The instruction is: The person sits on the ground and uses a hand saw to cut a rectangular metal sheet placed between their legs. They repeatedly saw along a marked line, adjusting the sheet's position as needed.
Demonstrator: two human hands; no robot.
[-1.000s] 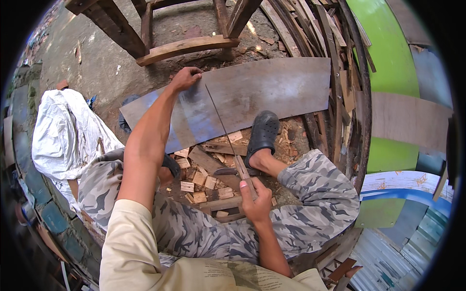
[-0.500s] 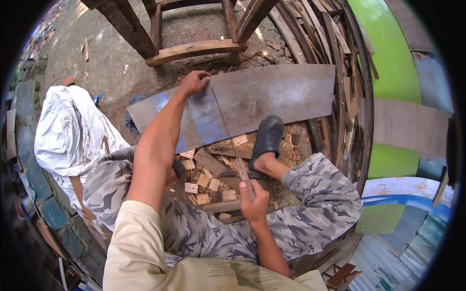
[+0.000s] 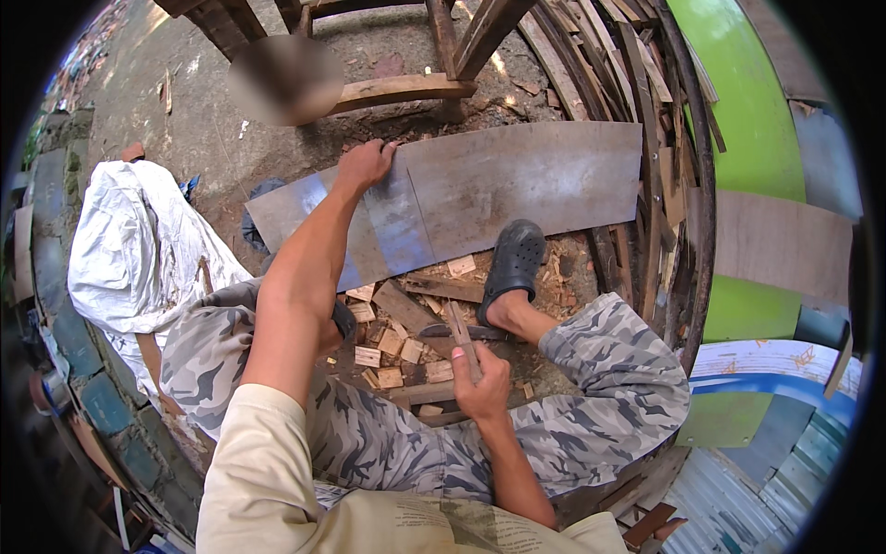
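A long thin grey-brown board (image 3: 526, 175) lies across the ground ahead of me, with a bluish-white patch on its left part. My left hand (image 3: 367, 164) is at its far edge, fingers bent over the rim. A thin dark line runs across the board just right of that hand. Nearer to me, my right hand (image 3: 482, 380) is closed round a narrow wooden piece (image 3: 460, 328) that points away from me; whether it is a tool's handle cannot be told. Its tip is short of the board's near edge.
Small wood blocks (image 3: 390, 343) and chips lie between my feet. A dark clog (image 3: 517, 263) on my right foot is close to the board. Ahead stands a wooden frame (image 3: 406, 90). Timber strips (image 3: 637, 92) are stacked at right; a white sack (image 3: 129, 249) lies at left.
The thin dark line that stretched between my two hands no longer spans the gap to the wooden piece. My left fingers have shifted slightly over the board's edge; my right hand stays nearly still.
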